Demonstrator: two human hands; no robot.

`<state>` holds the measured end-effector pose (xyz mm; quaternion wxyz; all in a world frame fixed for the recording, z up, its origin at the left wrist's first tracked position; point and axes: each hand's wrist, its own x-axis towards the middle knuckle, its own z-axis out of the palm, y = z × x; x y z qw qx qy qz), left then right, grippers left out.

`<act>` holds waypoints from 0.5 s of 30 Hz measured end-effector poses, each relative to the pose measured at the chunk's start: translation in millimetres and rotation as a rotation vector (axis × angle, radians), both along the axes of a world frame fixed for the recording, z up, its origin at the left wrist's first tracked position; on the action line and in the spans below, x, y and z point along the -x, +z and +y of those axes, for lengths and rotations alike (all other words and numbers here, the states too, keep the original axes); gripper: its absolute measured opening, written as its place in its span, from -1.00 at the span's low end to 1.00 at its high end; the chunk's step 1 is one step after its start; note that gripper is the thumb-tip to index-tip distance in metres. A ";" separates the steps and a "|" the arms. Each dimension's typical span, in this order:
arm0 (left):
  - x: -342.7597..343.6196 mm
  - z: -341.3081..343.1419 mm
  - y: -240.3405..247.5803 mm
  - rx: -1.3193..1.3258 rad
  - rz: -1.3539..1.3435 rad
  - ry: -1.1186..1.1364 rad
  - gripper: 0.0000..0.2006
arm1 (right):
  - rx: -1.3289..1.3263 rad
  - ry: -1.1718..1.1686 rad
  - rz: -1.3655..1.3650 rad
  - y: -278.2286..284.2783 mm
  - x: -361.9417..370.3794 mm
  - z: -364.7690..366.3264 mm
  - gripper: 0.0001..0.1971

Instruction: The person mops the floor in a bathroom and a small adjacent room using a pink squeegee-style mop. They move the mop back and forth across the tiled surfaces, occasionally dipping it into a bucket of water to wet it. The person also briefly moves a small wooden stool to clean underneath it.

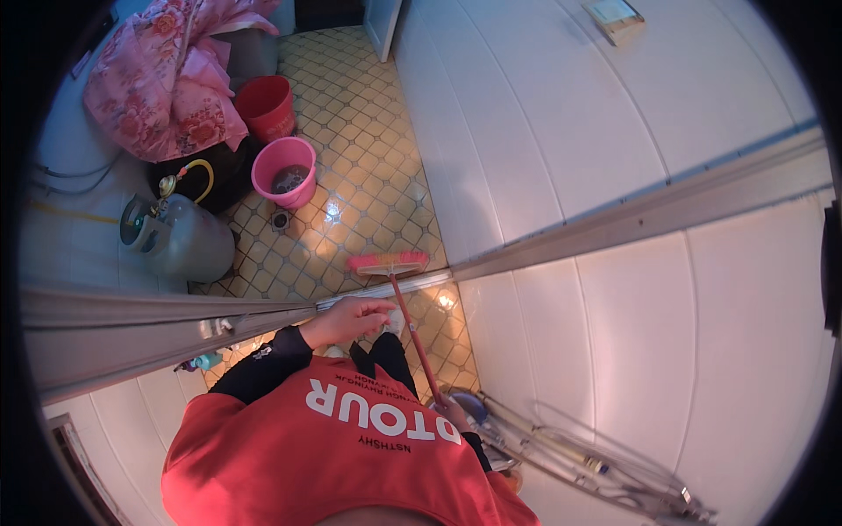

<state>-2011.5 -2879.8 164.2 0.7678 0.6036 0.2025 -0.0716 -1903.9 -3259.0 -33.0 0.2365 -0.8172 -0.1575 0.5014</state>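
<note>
My right hand, low beside my red top, is wrapped round the upper end of a broom's red handle. The broom slants away from me, and its pink-bristled head rests on the tiles just past the door threshold. In front of my body, my left hand hovers left of the handle, apart from it. Its fingers are loosely bent and partly stretched out, with nothing visible in them.
Beyond the threshold stand a pink bucket with dark liquid, a red bucket and a gas cylinder. A floor drain lies nearby. Pink floral cloth drapes at far left. A folded metal rack leans at lower right.
</note>
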 end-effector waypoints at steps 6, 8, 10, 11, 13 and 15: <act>-105.4 16.0 147.2 -0.560 -0.664 -0.094 -0.72 | 0.069 0.287 -0.156 -40.8 -136.9 107.6 -0.63; -127.2 12.4 198.9 -0.614 -0.952 -0.090 -0.75 | -0.038 0.346 -0.326 -53.0 -172.8 151.5 -0.62; -151.3 10.7 239.2 -0.655 -1.224 -0.145 -0.74 | -0.145 0.365 -0.478 -51.6 -209.5 176.4 -0.61; -154.7 17.8 241.5 -0.688 -1.256 -0.130 -0.74 | -0.103 0.269 -0.131 -11.8 -213.8 207.3 -0.60; -164.1 21.4 258.1 -0.737 -1.342 -0.130 -0.73 | -0.081 0.132 0.288 20.3 -229.1 224.2 -0.49; -167.4 24.0 265.7 -0.796 -1.376 -0.113 -0.73 | -0.060 0.158 0.303 30.7 -233.3 224.6 -0.47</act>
